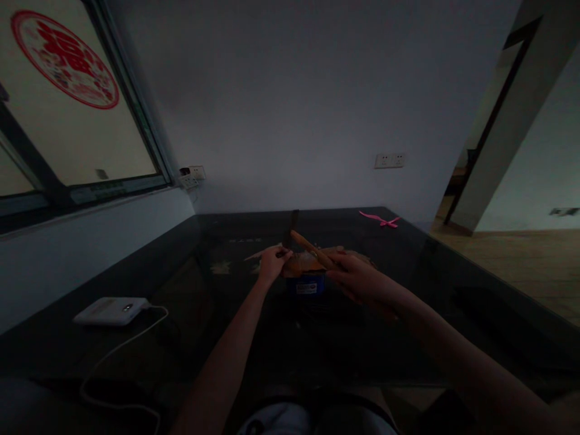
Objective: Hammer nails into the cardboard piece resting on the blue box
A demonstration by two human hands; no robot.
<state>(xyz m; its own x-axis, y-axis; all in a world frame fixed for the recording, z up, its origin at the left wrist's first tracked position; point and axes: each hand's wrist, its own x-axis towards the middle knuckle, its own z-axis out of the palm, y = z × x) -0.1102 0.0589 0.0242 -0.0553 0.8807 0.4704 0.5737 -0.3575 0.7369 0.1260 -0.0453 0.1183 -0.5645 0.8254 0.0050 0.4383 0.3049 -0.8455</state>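
Note:
Near the middle of the dark table, my left hand (272,264) is closed at the lower end of a dark, flat, blade-like strip (293,223) that points up and away. My right hand (360,277) grips a brown wooden stick (312,246), whose far end slants up to the left and meets or overlaps the strip. Between and below my hands stands a blue container (306,285) with a white label. Something orange and translucent (304,263) shows at its top. Brown pieces lie behind my right hand, too dim to name.
A white power bank (111,311) with a white cable (122,344) lies on the left of the glossy table (226,229). Pink ribbon-like strips (383,220) lie at the far right. A wall with sockets (389,161) rises behind, and a window (77,90) is at left.

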